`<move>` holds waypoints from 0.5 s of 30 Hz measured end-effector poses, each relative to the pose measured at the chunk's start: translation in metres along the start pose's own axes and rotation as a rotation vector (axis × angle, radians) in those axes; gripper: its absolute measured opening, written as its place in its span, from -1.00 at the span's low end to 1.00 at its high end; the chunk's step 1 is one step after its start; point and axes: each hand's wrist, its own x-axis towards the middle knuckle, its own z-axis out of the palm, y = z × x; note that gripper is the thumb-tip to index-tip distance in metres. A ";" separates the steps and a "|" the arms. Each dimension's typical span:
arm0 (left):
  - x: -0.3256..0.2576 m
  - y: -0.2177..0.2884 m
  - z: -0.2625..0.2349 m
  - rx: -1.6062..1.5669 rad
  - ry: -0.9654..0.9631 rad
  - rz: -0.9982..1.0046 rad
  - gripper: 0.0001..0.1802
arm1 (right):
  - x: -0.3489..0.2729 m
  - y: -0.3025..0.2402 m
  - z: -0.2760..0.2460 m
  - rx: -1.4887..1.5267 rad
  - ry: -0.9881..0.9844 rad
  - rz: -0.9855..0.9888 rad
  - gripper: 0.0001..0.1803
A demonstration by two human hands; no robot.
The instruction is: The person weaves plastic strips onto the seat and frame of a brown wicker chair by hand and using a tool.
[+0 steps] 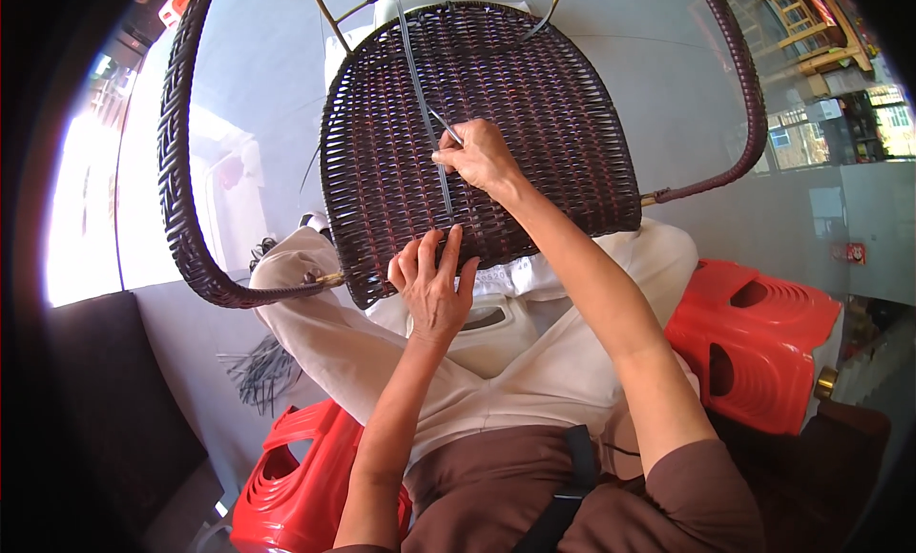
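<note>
A dark brown woven wicker chair seat (pixel 534 85) lies before me over my knees. My left hand (pixel 434 284) rests on its near edge, fingers stretched out and apart, holding nothing. Over the middle of the weave, my right hand (pixel 482 157) is closed round a slim metal tool (pixel 446 126) whose thin end points up and left; its exact kind is hard to make out. A long grey flat strand (pixel 417 71) runs down the seat from the far edge, passing by the tool and my right fingers. Its near end lies just beyond my left fingertips.
Wrapped chair arms curve out on the left (pixel 176 171) and right (pixel 754 104). Red plastic stools stand at the lower left (pixel 296 486) and right (pixel 763 343). A pale stool (pixel 491 338) is between my legs. Loose dark strands (pixel 262 372) lie on the floor at left.
</note>
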 end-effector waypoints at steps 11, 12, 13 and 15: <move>0.001 -0.005 -0.008 -0.206 0.005 -0.025 -0.57 | -0.014 -0.057 -0.047 0.823 -0.229 0.217 -0.93; -0.001 -0.009 -0.008 -0.277 0.034 -0.061 -0.59 | -0.016 -0.066 -0.053 0.871 -0.238 0.198 -0.94; 0.000 -0.013 -0.012 -0.358 0.083 -0.092 -0.65 | -0.018 -0.077 -0.059 0.914 -0.228 0.191 -0.95; 0.013 -0.014 -0.027 -0.582 0.194 -0.239 -0.70 | -0.026 -0.100 -0.073 0.952 -0.237 0.120 -0.94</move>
